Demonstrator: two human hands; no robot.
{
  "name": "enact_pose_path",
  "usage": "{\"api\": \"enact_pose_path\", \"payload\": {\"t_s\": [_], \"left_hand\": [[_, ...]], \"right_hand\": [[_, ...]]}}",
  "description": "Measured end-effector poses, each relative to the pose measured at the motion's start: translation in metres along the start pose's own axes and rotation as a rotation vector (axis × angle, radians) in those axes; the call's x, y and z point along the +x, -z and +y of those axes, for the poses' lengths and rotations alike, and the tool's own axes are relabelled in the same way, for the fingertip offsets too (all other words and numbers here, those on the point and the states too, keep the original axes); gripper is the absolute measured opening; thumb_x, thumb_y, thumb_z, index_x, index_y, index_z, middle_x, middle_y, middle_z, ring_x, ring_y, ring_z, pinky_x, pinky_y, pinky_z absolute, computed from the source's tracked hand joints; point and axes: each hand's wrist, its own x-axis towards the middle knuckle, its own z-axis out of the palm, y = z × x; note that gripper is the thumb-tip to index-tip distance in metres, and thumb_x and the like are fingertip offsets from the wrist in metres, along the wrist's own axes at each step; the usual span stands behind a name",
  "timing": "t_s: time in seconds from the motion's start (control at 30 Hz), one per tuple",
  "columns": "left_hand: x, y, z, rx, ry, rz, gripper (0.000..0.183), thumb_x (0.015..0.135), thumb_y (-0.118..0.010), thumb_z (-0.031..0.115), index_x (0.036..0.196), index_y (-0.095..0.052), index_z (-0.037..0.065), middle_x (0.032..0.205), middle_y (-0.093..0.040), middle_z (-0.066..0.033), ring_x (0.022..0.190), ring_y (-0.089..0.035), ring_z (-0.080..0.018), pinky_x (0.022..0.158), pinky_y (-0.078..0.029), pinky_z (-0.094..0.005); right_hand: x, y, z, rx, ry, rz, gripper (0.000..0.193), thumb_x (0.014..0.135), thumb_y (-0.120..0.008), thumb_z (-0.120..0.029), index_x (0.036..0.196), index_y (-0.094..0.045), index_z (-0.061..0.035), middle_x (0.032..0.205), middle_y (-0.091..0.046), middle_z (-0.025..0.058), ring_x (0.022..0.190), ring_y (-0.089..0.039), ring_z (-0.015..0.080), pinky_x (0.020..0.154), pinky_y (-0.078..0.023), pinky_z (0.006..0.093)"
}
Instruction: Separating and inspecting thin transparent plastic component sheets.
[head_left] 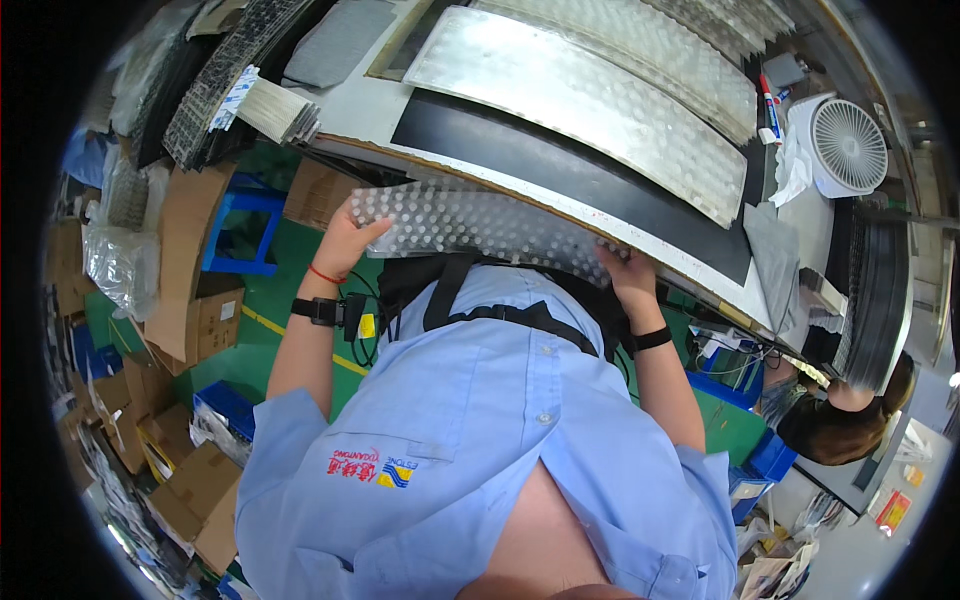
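A clear plastic sheet [470,222] covered in rows of round dots stretches between my hands, in front of my waist and just below the table edge. My left hand [350,243] is closed on its left end, thumb on top. At the opposite end, my right hand [628,274] grips the sheet with the thumb over it; part of those fingers is hidden. Beyond the sheet, a long silvery dotted sheet [580,105] lies on a black mat [560,175] on the table.
Stacks of similar dotted sheets [670,65] lie at the table's far side. A white fan [848,147] and a red marker [768,100] are at the right. Cardboard boxes [195,490] and a blue stool [243,225] stand left. Another person's head [850,425] shows at right.
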Motion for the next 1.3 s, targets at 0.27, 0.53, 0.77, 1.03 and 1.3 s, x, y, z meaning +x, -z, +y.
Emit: {"api": "enact_pose_path", "payload": {"t_s": [0.27,0.53,0.77,1.03,1.3], "left_hand": [[-0.017,0.02,0.04,0.379,-0.303,-0.008,0.028,0.083,-0.066,-0.005,0.109,-0.059,0.004,0.114,-0.066,-0.0087,0.103,-0.061,-0.0159,0.091,-0.049,-0.0291],[-0.04,0.021,0.059,0.333,-0.377,-0.041,0.028,0.08,-0.062,-0.012,0.103,-0.059,0.004,0.111,-0.066,-0.0125,0.106,-0.062,-0.022,0.091,-0.05,-0.0331],[-0.06,0.039,0.098,0.2,-0.492,-0.097,0.028,0.082,-0.067,-0.007,0.104,-0.055,0.004,0.113,-0.064,-0.0183,0.104,-0.063,-0.0232,0.091,-0.05,-0.0351],[0.007,-0.035,0.138,0.189,-0.681,0.112,0.032,0.088,-0.056,-0.005,0.117,-0.046,0.003,0.124,-0.057,-0.0175,0.114,-0.055,-0.0225,0.1,-0.041,-0.0355],[0.046,-0.072,0.145,0.062,-0.557,-0.052,0.064,0.078,-0.069,-0.008,0.134,-0.041,0.003,0.122,-0.055,-0.0068,0.115,-0.053,-0.0189,0.101,-0.042,-0.0338]], "right_hand": [[-0.004,-0.017,-0.017,0.154,-0.031,-0.082,0.028,0.079,-0.079,-0.023,0.098,-0.07,-0.0051,0.091,-0.07,0.0074,0.089,-0.064,0.0191,0.083,-0.049,0.032],[-0.011,-0.014,-0.033,0.182,-0.123,-0.185,0.019,0.082,-0.076,-0.016,0.095,-0.07,-0.0036,0.088,-0.068,0.0067,0.076,-0.062,0.0171,0.074,-0.049,0.0286],[-0.053,0.055,-0.103,0.318,0.439,-0.047,0.02,0.075,-0.072,0.005,0.092,-0.068,-0.0026,0.095,-0.067,0.0112,0.085,-0.064,0.0214,0.07,-0.051,0.0298],[-0.046,0.145,-0.133,0.2,0.677,0.432,0.032,0.076,-0.068,0.013,0.104,-0.062,-0.0013,0.104,-0.063,0.0139,0.095,-0.06,0.0237,0.081,-0.049,0.0328],[-0.024,0.121,-0.089,0.628,0.287,0.487,0.079,0.08,-0.077,-0.015,0.144,-0.035,-0.0002,0.126,-0.053,0.0139,0.116,-0.053,0.0201,0.099,-0.043,0.0321]]}}
